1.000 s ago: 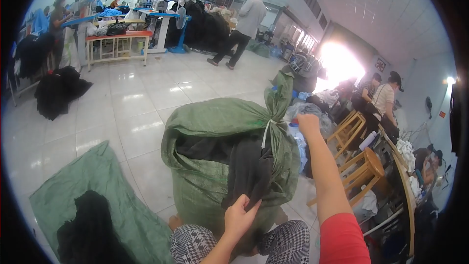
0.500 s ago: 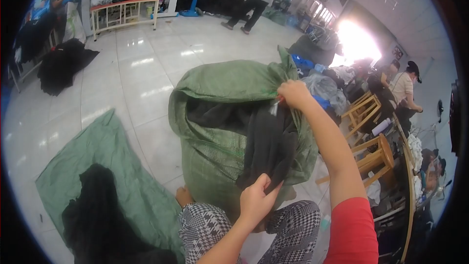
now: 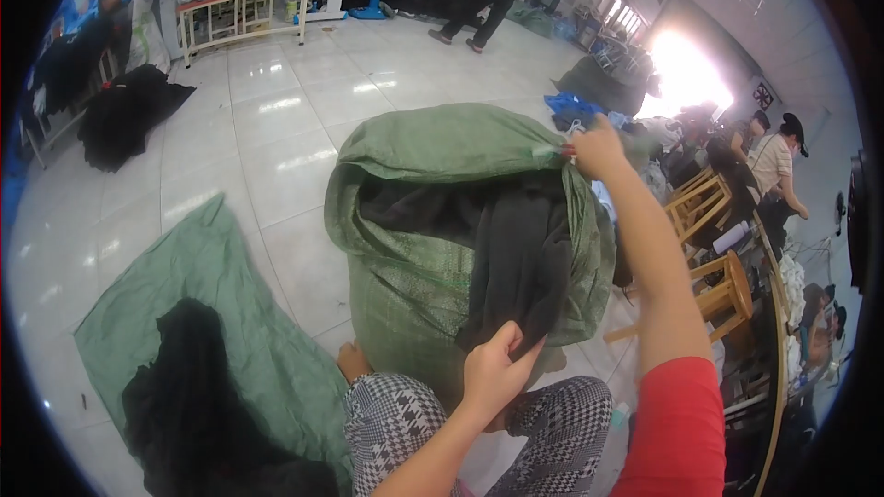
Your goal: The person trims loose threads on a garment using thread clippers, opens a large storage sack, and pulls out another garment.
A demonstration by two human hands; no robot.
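A bulging green woven sack (image 3: 405, 331) stands between my knees, its mouth gaping, with dark cloth inside. A length of dark grey cloth (image 3: 520, 258) hangs over the near rim, and its lower end is pinched between the thumb and fingers of my left hand (image 3: 497, 373). At the sack's upper right edge, my right hand (image 3: 600, 149) is closed on the rim. A small red thing (image 3: 568, 152) with a pale, shiny tip shows at those fingers; its kind is unclear.
Left of me, a flat green sheet (image 3: 249, 313) lies on the tiles with black cloth (image 3: 189, 396) over it. Another black heap (image 3: 133, 115) lies beyond. Wooden stools (image 3: 727, 294) and seated people (image 3: 778, 166) are at the right; someone walks at the back (image 3: 479, 14).
My right hand has moved right and slightly up with the sack's rim, and the mouth is stretched wider. My left hand keeps its pinch on the cloth. The view has shifted slightly.
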